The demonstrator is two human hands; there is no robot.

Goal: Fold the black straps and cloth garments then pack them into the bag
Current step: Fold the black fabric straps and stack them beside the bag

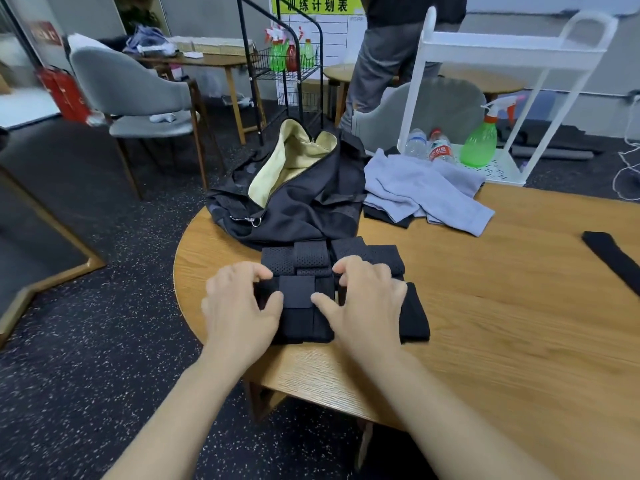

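The left hand grips the left edge of the folded black straps, fingers curled over them and thumb underneath-side; the right hand grips their right edge likewise. The straps lie just in front of the open black duffel bag. Right of the bag lies a grey garment.

Bare forearms, apparently sleeveless; left grip and right grip ungloved.
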